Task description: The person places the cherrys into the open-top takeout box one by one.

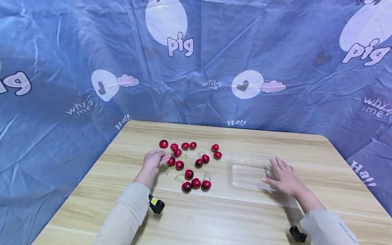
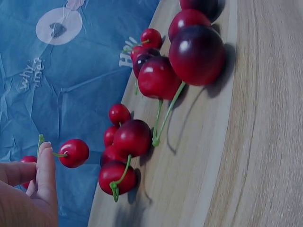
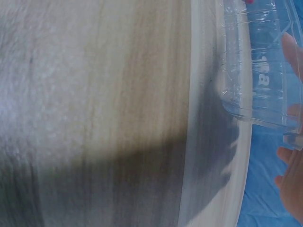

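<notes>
My left hand (image 1: pixel 154 160) is at the left edge of several red cherries (image 1: pixel 196 183). Its thumb and fingertips pinch a green stem (image 2: pixel 41 138) in the left wrist view. A cherry (image 2: pixel 74 153) hangs from that stem, raised against the blue cloth; another red cherry (image 2: pixel 28 170) is partly hidden behind the fingers. My right hand (image 1: pixel 284 178) rests at the right side of a clear plastic container (image 1: pixel 231 173), fingers spread and fairly straight. Its thumb (image 3: pixel 292 52) lies over the container's near right part in the right wrist view.
The cherries lie on a wooden table (image 1: pixel 214 217), mostly in stemmed pairs, left of the container. A blue printed cloth (image 1: pixel 199 68) hangs behind the table's far edge. Small black devices (image 1: pixel 157 206) are at both wrists.
</notes>
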`<state>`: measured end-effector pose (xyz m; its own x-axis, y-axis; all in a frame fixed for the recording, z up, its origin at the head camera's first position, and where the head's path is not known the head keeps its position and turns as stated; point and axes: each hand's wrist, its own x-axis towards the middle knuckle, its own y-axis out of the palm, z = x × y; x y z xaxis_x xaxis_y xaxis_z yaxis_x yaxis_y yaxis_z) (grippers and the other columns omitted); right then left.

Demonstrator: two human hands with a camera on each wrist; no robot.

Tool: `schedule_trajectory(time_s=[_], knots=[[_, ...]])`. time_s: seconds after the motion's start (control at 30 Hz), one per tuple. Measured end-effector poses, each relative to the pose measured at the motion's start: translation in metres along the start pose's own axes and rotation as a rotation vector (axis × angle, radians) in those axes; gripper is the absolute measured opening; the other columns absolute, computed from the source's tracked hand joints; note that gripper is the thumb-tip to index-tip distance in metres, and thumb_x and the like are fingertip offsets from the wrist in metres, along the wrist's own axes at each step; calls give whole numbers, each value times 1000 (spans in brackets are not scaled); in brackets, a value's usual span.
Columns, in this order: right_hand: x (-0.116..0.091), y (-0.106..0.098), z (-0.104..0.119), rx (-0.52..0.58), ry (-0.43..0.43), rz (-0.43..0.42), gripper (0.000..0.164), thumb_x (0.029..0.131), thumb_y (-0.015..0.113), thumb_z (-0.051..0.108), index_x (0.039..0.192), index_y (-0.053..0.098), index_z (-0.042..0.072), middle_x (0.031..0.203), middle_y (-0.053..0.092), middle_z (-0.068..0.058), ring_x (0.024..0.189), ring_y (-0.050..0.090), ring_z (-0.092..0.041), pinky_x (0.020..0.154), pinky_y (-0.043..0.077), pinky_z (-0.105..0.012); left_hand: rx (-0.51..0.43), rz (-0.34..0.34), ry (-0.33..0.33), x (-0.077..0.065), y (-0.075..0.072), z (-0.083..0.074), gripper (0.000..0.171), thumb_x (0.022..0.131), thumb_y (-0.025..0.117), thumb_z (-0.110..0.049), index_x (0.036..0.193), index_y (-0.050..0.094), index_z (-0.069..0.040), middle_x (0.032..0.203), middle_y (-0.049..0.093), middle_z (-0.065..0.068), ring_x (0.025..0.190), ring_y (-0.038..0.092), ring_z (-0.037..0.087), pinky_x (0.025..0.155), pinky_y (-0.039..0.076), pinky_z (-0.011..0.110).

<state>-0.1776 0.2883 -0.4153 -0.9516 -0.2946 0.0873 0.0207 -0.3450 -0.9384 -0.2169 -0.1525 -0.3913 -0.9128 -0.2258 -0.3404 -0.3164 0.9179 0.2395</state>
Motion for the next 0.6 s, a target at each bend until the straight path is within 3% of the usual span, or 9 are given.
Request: schedule_trajectory(time_s=[0.17,0.47,0.6], knots=[[0,0,1,-2,3,2,85,78,55,48,132,20,-8,133,13,-33,117,13,-50,95,6,-62,12,15,1,-2,4,2,24,84,46,4,107,43,11,94,58,25,64,62,13,72,52,25],[0,0,1,-9,11,11,85,78,55,49,132,20,-7,134,13,-33,118,12,-50,96,6,-62,12,46,7,-6,14,4,18,84,47,4,102,47,9,90,58,23,68,62,18,68,53,24],[1,0,1,-7,9,9,85,78,55,49,132,21,-7,134,13,-33,117,13,-50,96,6,-62,-6,75,26,-8,20,5,16,83,48,5,99,47,10,79,60,18,63,62,17,67,54,26]])
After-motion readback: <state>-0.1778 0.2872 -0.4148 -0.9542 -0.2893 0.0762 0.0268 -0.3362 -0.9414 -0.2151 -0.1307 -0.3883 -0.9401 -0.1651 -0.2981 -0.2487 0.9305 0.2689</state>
